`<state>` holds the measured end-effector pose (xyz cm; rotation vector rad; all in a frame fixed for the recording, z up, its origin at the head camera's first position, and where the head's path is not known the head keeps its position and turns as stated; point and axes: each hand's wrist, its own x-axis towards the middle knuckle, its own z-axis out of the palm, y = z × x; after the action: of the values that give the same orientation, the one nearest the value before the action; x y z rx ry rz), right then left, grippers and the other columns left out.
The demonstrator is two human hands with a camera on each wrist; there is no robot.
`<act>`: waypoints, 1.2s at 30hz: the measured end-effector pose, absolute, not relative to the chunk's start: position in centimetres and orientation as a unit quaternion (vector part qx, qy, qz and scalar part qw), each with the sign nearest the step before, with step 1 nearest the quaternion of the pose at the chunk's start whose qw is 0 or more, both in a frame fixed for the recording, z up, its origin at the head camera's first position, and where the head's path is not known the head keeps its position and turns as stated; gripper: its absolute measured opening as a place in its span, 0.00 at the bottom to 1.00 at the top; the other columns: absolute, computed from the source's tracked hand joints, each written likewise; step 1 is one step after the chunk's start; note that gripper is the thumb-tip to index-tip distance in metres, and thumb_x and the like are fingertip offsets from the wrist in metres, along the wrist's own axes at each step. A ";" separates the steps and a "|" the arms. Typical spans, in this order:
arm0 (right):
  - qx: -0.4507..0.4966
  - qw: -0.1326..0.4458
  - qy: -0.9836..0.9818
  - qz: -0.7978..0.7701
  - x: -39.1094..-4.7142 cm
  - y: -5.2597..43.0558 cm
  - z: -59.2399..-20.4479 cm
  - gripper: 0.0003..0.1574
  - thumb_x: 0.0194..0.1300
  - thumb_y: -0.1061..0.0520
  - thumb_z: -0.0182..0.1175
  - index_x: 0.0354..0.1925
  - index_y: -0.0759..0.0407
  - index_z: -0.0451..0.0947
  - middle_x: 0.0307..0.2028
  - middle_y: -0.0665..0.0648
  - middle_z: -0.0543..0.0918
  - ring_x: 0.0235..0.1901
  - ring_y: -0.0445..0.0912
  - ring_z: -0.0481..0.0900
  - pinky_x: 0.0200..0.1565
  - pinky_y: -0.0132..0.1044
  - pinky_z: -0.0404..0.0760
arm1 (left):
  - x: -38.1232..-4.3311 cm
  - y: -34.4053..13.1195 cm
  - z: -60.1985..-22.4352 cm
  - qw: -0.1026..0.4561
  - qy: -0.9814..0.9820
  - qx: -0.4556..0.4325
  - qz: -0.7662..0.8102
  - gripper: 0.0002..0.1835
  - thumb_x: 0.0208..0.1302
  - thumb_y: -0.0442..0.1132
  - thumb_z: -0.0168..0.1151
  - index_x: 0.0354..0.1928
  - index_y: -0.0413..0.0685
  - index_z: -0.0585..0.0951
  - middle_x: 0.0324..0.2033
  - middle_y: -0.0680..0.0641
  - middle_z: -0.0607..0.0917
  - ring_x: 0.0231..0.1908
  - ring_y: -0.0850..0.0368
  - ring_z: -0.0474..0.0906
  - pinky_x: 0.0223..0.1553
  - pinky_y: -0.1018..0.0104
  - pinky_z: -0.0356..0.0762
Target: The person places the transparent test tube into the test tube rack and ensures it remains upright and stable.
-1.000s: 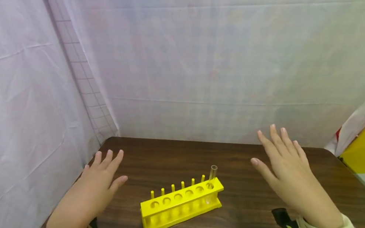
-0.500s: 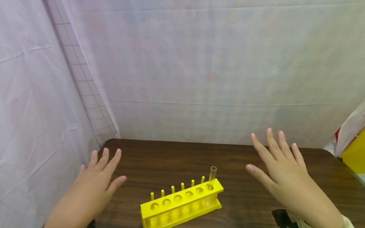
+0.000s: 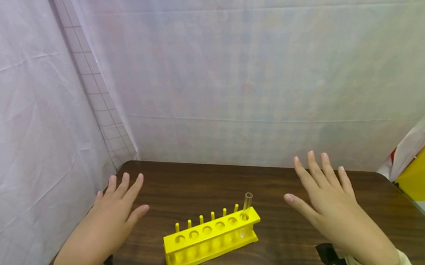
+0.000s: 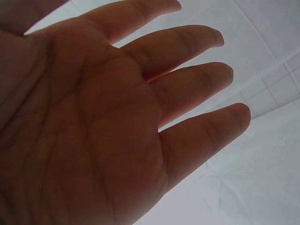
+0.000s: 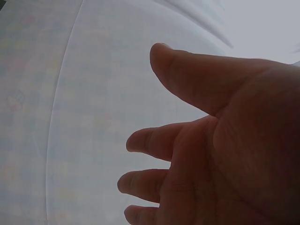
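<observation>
Spread and empty, left hand (image 3: 106, 219) and right hand (image 3: 334, 206) are flanking the rack (image 3: 213, 232) — its tube (image 3: 248, 201) is looking fragile, best pinched high.

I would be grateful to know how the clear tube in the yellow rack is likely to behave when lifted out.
The clear tube looks stiff and perhaps fragile, its see-through wall suggesting glass or hard plastic. It is probably light, being slender with an open top. Its round shape would likely make it roll if laid on the table.
</observation>
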<state>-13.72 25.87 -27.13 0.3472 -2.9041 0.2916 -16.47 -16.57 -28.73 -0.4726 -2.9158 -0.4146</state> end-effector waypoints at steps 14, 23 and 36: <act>0.124 0.098 -0.983 0.094 -13.6 25.7 -27.3 0.55 0.77 0.28 0.44 0.83 0.54 0.36 0.80 0.67 0.32 0.77 0.66 0.21 0.70 0.68 0.16 | -16.6 -16.5 -28.9 0.083 -0.974 -0.162 -0.135 0.36 0.77 0.50 0.57 0.79 0.42 0.60 0.75 0.24 0.55 0.73 0.19 0.45 0.68 0.21 0.48; 0.131 0.093 -0.982 0.097 -13.6 25.7 -27.4 0.56 0.77 0.28 0.45 0.83 0.55 0.36 0.80 0.67 0.32 0.78 0.64 0.20 0.70 0.68 0.16 | -16.7 -16.4 -29.0 0.083 -0.973 -0.169 -0.134 0.36 0.78 0.49 0.57 0.79 0.41 0.60 0.74 0.23 0.56 0.73 0.19 0.46 0.67 0.21 0.48; 0.140 0.089 -0.981 0.102 -13.5 25.4 -27.4 0.56 0.77 0.27 0.45 0.83 0.58 0.40 0.81 0.66 0.36 0.79 0.60 0.20 0.71 0.66 0.16 | -16.7 -16.2 -29.4 0.075 -0.971 -0.172 -0.146 0.36 0.78 0.48 0.57 0.79 0.42 0.60 0.75 0.24 0.55 0.74 0.20 0.44 0.69 0.22 0.46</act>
<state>-13.46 25.41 -27.44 0.4177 -2.9184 0.3039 -16.70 -16.15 -29.39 -0.5167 -2.9130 -0.4381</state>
